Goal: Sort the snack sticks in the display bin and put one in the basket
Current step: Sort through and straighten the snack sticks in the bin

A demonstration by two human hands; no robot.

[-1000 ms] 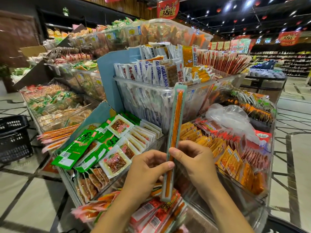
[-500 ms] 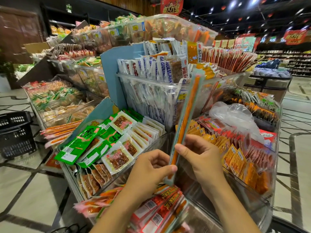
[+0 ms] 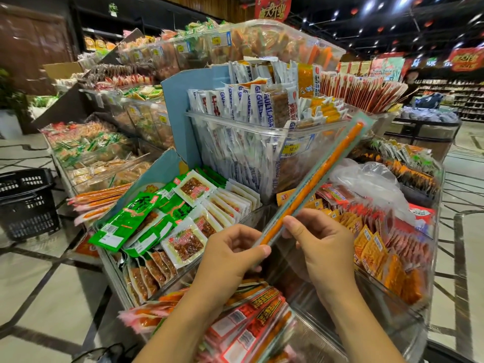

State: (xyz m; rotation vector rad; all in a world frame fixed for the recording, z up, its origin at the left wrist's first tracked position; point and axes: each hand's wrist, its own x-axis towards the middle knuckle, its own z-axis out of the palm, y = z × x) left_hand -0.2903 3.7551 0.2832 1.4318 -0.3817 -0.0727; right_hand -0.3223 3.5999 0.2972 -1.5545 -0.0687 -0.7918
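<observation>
A long orange snack stick (image 3: 318,176) in a pale green-edged clear wrapper slants up to the right over the display. My left hand (image 3: 230,260) pinches its lower end between thumb and fingers. My right hand (image 3: 319,242) grips the wrapper just above, thumb on its edge. Below my wrists, a clear display bin (image 3: 353,339) holds several red and orange snack sticks (image 3: 248,320). A black plastic basket (image 3: 26,203) stands on the floor at the far left.
Clear bins of packets fill the stand: green and white packs (image 3: 162,218) on the left, white sachets (image 3: 248,142) behind, orange packets (image 3: 379,247) on the right. More long sticks (image 3: 99,197) jut out leftward. Tiled floor lies on both sides.
The stick has swung from nearly upright to a steep lean toward the right. Both hands keep their hold on its lower end.
</observation>
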